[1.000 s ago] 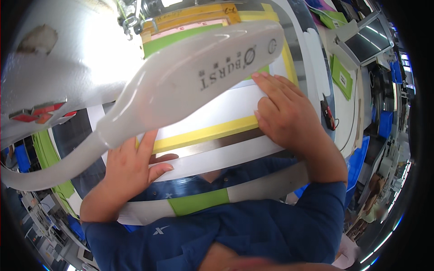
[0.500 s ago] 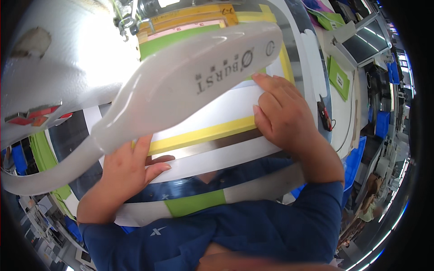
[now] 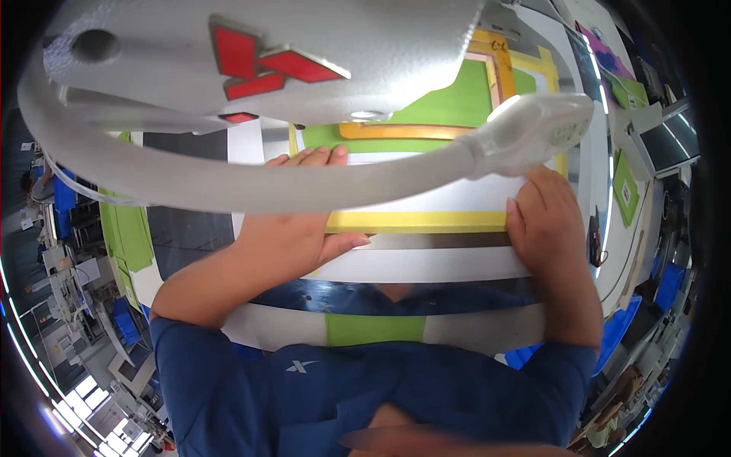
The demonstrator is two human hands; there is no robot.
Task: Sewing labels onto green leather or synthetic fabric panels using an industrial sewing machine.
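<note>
In front of me lies a flat template with a yellow-taped edge [image 3: 419,222], a white sheet [image 3: 449,194] in its near part and green material [image 3: 461,91] farther back. An orange-yellow frame strip [image 3: 411,132] rests over the green. My left hand [image 3: 285,234] lies flat on the template's left part, fingers extended forward and thumb out along the yellow edge; a lamp's bent neck hides its middle. At the right end of the template, my right hand [image 3: 550,228] rests with bent fingers and its thumb apart; the lamp head partly covers its fingertips.
A white machine head [image 3: 152,65] with red emblems overhangs the far left. The grey lamp neck [image 3: 304,189] arches across above my hands to its lamp head [image 3: 544,131]. Right of the work stand a screen [image 3: 661,135] and a green piece [image 3: 626,189]; green sheets [image 3: 126,236] lie left.
My view has shifted, so the lamp and machine head appear elsewhere. My left hand has moved forward, farther onto the template. My right hand stays at its right end.
</note>
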